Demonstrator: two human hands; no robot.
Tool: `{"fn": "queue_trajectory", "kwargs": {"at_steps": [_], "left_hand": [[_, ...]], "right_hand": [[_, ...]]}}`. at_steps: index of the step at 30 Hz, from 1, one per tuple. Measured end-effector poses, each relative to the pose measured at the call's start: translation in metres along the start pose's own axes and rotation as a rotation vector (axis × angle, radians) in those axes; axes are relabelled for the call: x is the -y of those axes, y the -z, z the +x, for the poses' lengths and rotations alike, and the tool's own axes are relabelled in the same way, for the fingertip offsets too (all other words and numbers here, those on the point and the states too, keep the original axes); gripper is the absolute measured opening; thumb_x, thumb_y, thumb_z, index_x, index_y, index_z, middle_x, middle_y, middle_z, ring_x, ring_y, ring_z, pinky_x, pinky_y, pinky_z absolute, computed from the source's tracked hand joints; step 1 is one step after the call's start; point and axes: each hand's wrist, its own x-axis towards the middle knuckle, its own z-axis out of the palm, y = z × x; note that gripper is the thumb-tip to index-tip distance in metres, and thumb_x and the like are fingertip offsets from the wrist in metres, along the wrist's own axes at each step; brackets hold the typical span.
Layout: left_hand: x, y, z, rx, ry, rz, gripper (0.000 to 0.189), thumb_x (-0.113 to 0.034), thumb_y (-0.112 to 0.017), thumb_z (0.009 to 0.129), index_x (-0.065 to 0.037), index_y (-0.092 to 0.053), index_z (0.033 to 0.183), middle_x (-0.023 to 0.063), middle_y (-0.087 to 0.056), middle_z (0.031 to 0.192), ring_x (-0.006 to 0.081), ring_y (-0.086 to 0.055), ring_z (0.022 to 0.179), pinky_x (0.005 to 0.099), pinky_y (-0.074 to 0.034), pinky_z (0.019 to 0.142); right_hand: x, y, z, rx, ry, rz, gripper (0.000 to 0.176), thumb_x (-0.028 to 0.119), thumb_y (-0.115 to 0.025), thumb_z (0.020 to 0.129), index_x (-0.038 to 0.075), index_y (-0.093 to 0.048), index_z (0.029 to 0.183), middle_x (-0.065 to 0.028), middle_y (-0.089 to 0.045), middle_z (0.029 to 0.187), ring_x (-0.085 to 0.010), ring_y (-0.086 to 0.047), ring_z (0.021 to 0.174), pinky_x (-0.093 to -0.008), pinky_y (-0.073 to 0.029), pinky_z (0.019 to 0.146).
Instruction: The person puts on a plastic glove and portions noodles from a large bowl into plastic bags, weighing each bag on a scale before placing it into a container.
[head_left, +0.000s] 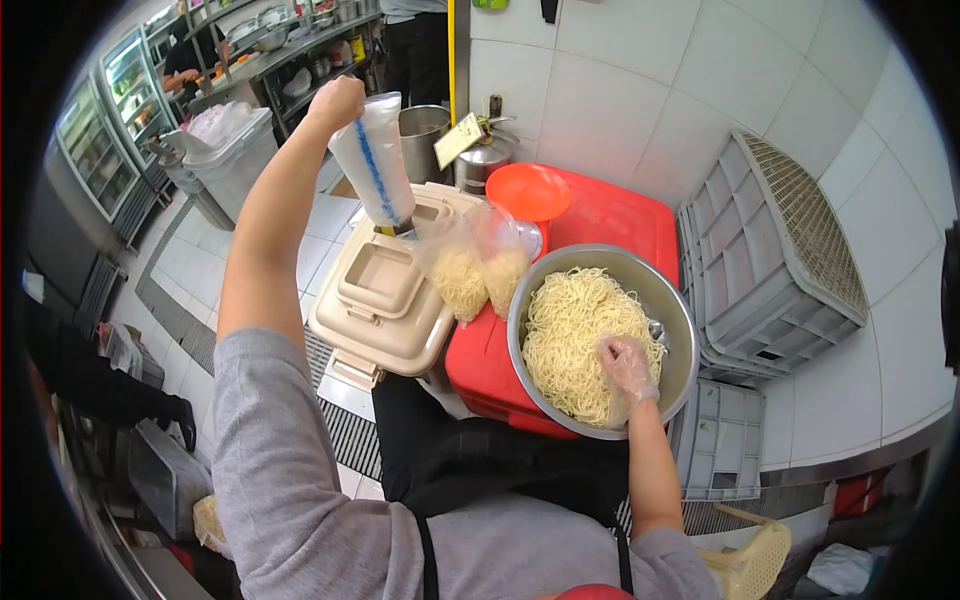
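My left hand (338,100) is raised at the upper left, its fingers closed on the top of a clear plastic bag pack (372,160) with a blue printed stripe. The pack hangs over the beige lidded container (395,315). My right hand (627,368), in a clear glove, is curled into the pale noodles (580,325) at the right side of a large metal bowl (518,375). Its fingertips are partly hidden. A shiny metal object (656,338) lies by the bowl's right inner wall. Two bags of noodles (460,280) rest left of the bowl.
An orange-red scale pan (530,192) sits behind the bowl on the red box (625,215). Grey crates (750,250) stand along the tiled wall at right. Metal pots (484,165) are at the back. Other people (412,50) stand farther off, near shelves and a grey bin (235,155).
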Motion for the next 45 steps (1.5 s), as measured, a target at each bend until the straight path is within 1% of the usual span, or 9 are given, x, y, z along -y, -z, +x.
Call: {"fn": "queue_trajectory", "kwargs": {"at_steps": [3,5,11,19,27,31,35,39,45], "left_hand": [[0.012,-0.005,0.009,-0.029,0.063,-0.136,0.013,-0.012,-0.061,0.065,-0.004,-0.066,0.073,0.0176,-0.063,0.078,0.0323,-0.062,0.077,0.0390,-0.050,0.070],[0.017,-0.003,0.009,0.164,0.026,-0.275,0.014,-0.015,-0.065,0.063,-0.006,-0.068,0.074,0.0153,-0.064,0.075,0.0291,-0.063,0.074,0.0368,-0.049,0.070],[0.024,-0.010,0.011,0.087,0.045,-0.378,0.018,-0.015,-0.068,0.060,-0.005,-0.068,0.075,0.0142,-0.064,0.073,0.0269,-0.063,0.071,0.0335,-0.048,0.068],[0.007,0.014,0.001,0.175,-0.056,0.099,0.015,-0.011,-0.064,0.058,-0.003,-0.065,0.071,0.0163,-0.063,0.076,0.0326,-0.062,0.073,0.0383,-0.050,0.066],[0.005,0.042,0.009,0.009,-0.081,0.155,0.013,-0.008,-0.061,0.058,-0.002,-0.065,0.070,0.0211,-0.061,0.075,0.0349,-0.061,0.074,0.0405,-0.050,0.068],[0.018,0.077,0.034,-0.038,-0.002,0.082,0.016,-0.012,-0.059,0.064,-0.003,-0.064,0.076,0.0181,-0.063,0.082,0.0333,-0.062,0.077,0.0410,-0.050,0.067],[0.014,0.071,0.035,-0.045,-0.109,-0.107,0.036,-0.036,-0.063,0.072,-0.004,-0.061,0.089,0.0188,-0.062,0.087,0.0345,-0.060,0.084,0.0421,-0.048,0.071],[0.001,-0.007,0.008,0.088,0.091,-0.056,0.047,-0.050,-0.049,0.082,-0.005,-0.062,0.087,0.0204,-0.062,0.087,0.0367,-0.059,0.086,0.0440,-0.047,0.073],[0.016,-0.009,0.026,-0.236,0.226,-0.123,0.050,-0.050,-0.032,0.089,-0.008,-0.061,0.090,0.0213,-0.061,0.090,0.0375,-0.058,0.085,0.0470,-0.046,0.072]], "right_hand": [[-0.001,0.001,0.000,0.003,-0.054,0.093,0.016,0.018,-0.060,0.076,0.002,-0.061,0.078,-0.0166,-0.056,0.068,-0.0281,-0.057,0.065,-0.0348,-0.044,0.062],[0.001,0.002,0.002,0.013,0.052,-0.020,0.016,0.018,-0.059,0.077,0.002,-0.061,0.078,-0.0166,-0.056,0.069,-0.0284,-0.057,0.067,-0.0345,-0.045,0.063],[-0.006,-0.003,0.001,-0.015,0.044,-0.036,0.013,0.016,-0.057,0.077,0.004,-0.062,0.079,-0.0155,-0.059,0.072,-0.0300,-0.058,0.069,-0.0350,-0.045,0.064],[-0.009,-0.004,0.002,-0.023,0.104,-0.156,0.014,0.018,-0.058,0.076,0.005,-0.063,0.078,-0.0151,-0.059,0.071,-0.0302,-0.058,0.069,-0.0366,-0.046,0.065],[-0.003,0.000,0.002,-0.040,0.120,-0.072,0.018,0.022,-0.057,0.077,0.005,-0.060,0.073,-0.0161,-0.056,0.069,-0.0319,-0.055,0.068,-0.0388,-0.044,0.064],[-0.010,-0.004,0.004,-0.025,0.113,-0.096,0.018,0.022,-0.057,0.077,0.005,-0.061,0.076,-0.0157,-0.057,0.069,-0.0311,-0.056,0.068,-0.0380,-0.044,0.065],[0.002,0.003,0.003,0.039,0.060,-0.094,0.017,0.021,-0.056,0.078,0.005,-0.062,0.079,-0.0152,-0.058,0.071,-0.0307,-0.056,0.070,-0.0375,-0.045,0.067],[-0.007,0.000,0.001,0.041,0.077,-0.099,0.016,0.019,-0.056,0.079,0.004,-0.061,0.079,-0.0152,-0.058,0.073,-0.0308,-0.056,0.071,-0.0377,-0.045,0.067],[-0.010,-0.003,-0.001,0.036,0.073,-0.132,0.017,0.019,-0.056,0.079,0.003,-0.060,0.076,-0.0157,-0.058,0.073,-0.0307,-0.056,0.072,-0.0356,-0.045,0.068]]}}
